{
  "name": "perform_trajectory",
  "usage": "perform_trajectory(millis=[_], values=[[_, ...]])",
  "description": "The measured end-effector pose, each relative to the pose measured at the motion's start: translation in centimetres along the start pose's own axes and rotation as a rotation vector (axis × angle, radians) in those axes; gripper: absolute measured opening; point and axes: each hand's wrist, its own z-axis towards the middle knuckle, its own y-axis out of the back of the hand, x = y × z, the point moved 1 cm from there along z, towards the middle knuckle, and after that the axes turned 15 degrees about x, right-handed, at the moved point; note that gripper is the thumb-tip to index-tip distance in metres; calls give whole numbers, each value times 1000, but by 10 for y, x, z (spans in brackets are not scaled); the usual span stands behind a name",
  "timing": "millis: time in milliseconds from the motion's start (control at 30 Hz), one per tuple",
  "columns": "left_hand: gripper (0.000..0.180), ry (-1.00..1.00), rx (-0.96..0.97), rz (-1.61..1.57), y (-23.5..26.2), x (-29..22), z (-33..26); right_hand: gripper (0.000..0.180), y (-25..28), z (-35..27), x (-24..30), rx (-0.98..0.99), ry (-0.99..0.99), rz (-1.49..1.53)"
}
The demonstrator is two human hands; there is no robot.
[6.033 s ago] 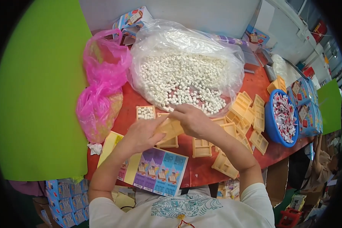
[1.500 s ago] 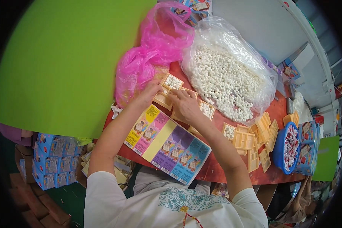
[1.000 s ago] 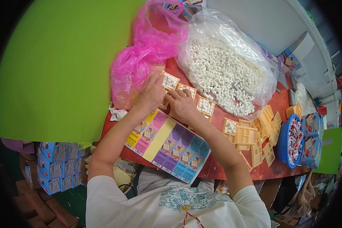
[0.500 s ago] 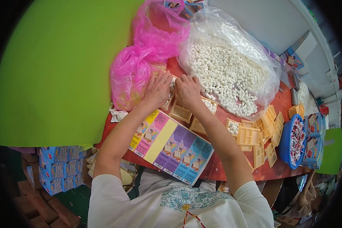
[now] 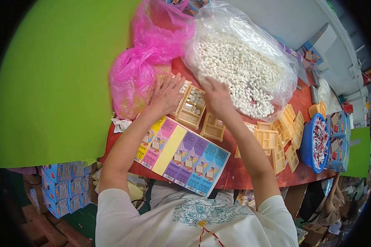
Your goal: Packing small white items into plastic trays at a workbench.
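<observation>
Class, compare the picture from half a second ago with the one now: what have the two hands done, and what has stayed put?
The right hand has lifted off the tan compartment trays and reached toward the clear bag of white cubes. The left hand stays flat, fingers spread, against a filled tan tray beside the pink bag. The coloured card sheet, the empty trays and the blue basket have not moved.

Blue basket (image 5: 308, 145); stacked blue boxes (image 5: 64, 189)

A packing workshop: red worktable (image 5: 251, 173), bulk bag of white pieces (image 5: 239, 61), stacked tan trays (image 5: 284, 131).
</observation>
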Motion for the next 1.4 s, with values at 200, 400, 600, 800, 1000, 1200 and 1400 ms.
perform_trajectory(millis=[200,400,600,800,1000,1200,1400], values=[[61,-13,69,-171,1,14,5,34,-4,-19,31,-28,147,217],[28,-46,-167,-340,19,12,-21,15,8,-4,28,-47,143,298],[15,90,-82,111,26,-9,-23,11,3,9,38,-49,166,292],[16,47,55,76,35,1,-24,10,9,12,28,41,139,387],[15,5,76,91,36,-2,-19,10,-3,50,33,-19,159,265],[13,-52,63,140,31,10,-18,8,27,27,16,111,210,300],[15,-10,-21,-101,36,17,-5,6,13,-22,9,260,379,171]])
